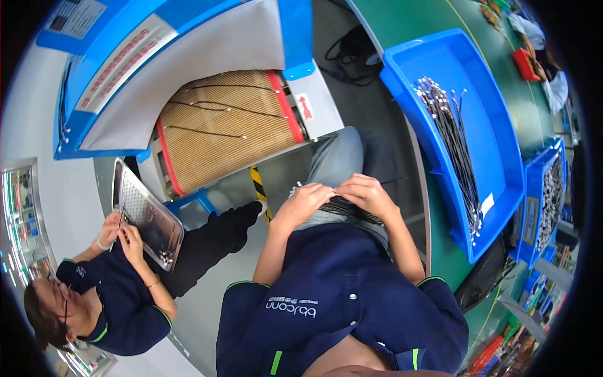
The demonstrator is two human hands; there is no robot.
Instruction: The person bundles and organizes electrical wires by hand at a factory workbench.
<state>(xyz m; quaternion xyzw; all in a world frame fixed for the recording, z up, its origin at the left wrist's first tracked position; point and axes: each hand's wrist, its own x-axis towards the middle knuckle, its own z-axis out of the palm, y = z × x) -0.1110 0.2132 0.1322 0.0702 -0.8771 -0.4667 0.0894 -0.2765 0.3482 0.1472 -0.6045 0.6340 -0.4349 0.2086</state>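
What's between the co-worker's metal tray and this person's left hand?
In the head view, from the metal tray to the left hand: a blue stool-like piece, the co-worker's black trouser leg and a yellow-and-black strip.

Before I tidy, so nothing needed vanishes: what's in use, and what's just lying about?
Seemingly in use:
- dark cables on lap
- blue tray with similar cables
- tan belt carrying cables

Seemingly lying about:
- white slip in tray
- dark corded bundle near bench

You're in a factory, bc there's a big blue machine (295, 38) w/ brown belt (213, 154), green table (408, 22) w/ blue bin (496, 125) of black wires (453, 151), & co-worker (129, 314) w/ a shirt like yours.
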